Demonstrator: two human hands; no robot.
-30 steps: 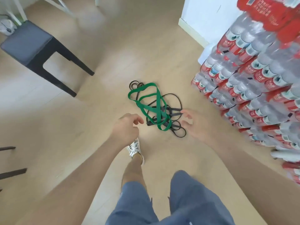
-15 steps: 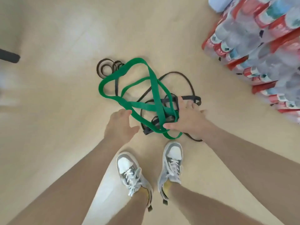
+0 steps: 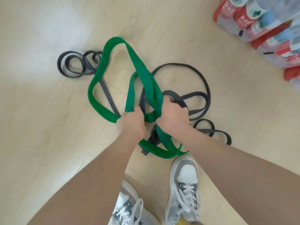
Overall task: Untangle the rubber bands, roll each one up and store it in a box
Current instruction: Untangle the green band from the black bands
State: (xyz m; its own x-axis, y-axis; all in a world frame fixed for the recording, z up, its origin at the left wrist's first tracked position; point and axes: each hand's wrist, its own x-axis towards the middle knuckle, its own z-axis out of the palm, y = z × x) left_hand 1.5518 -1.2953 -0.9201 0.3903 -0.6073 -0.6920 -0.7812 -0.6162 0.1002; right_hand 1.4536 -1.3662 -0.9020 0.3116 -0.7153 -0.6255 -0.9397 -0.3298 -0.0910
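Between the two grips, a short stretch of the green band [image 3: 96, 96] sags over the pale wood floor [image 3: 40, 135]. The left hand [image 3: 133, 125] has its fingers curled tight round one flat strand of that band, knuckles up. The right hand [image 3: 172, 118], just beside it, is closed in a fist round several green strands bunched together (a black strand runs along the far side of its fingers, and whether that one lies inside the grip I cannot tell). Beyond both grips the green band rises in wide loops that cross one another. Below the right grip, toward the person, more green loops lie on the floor by the toe of the right shoe [image 3: 185, 179]; the left shoe [image 3: 128, 207] sits under the left forearm. The black bands [image 3: 206, 88] are threaded through the green one: big loops lie right of the right grip, and a small coil lies well off, far left of the left grip. Packs of bottled water [image 3: 259, 23] stand far right of the right grip.
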